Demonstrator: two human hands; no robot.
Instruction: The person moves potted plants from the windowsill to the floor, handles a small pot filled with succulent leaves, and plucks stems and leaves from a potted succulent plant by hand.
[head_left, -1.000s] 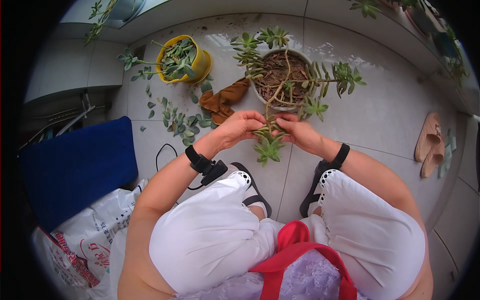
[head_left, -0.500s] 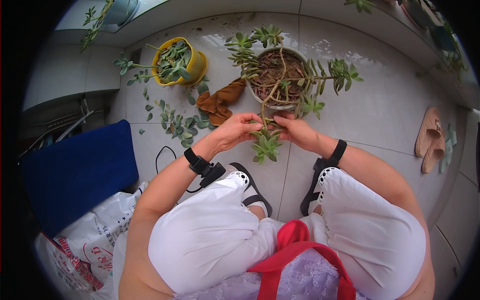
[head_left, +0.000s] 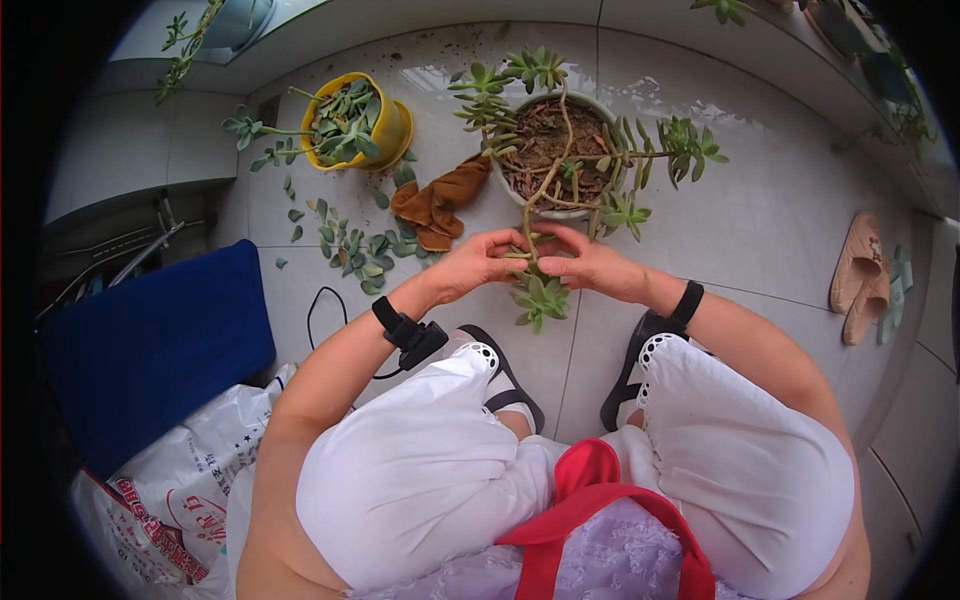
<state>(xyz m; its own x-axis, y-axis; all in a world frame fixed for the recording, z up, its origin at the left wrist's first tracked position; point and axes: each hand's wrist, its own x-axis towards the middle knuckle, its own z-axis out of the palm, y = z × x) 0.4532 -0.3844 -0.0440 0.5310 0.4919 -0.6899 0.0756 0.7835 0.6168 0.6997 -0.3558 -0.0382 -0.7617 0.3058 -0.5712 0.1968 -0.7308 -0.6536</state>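
Note:
A leggy succulent [head_left: 541,299] grows from a round pale pot [head_left: 603,108] of brown soil and dry bits. One long bare stem [head_left: 553,175] leans over the pot's near rim toward me and ends in a green leaf rosette. My left hand [head_left: 478,264] is closed on this stem from the left, just above the rosette. From the right, my right hand [head_left: 592,266] pinches at the same spot, thumb over the upper leaves. What lies between its fingertips is partly hidden. Other rosettes spread from the pot's left, back and right sides.
A yellow pot [head_left: 393,130] full of plucked leaves stands at the back left. Loose leaves [head_left: 357,250] and brown gloves or cloth [head_left: 440,205] lie on the tiles. A blue padded seat [head_left: 160,350] and white plastic bags [head_left: 200,480] are at left, slippers [head_left: 862,275] at right.
My right hand has shifted its fingers, the thumb now lying nearer the rosette with the fingers arched above. The rosette has moved slightly right and down. My left hand stays on the stem.

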